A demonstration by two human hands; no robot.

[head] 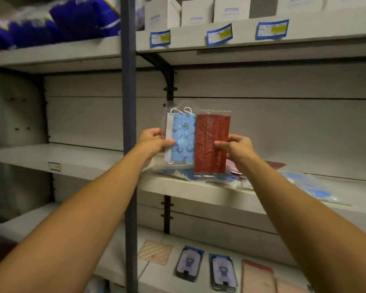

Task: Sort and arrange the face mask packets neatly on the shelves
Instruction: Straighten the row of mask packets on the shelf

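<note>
- Your left hand pinched the blue patterned packet; your right hand pinched the red packet.
- You held both upright, side by side, above the middle shelf, where more packets lay.

two packets side by side above shelf

Shop: shelves with price labels, boxed stock.

The scene is viewed from head height, facing forward and slightly down at the shelves; both forearms are seen reaching away from the lens. The middle shelf is seen close.
</note>
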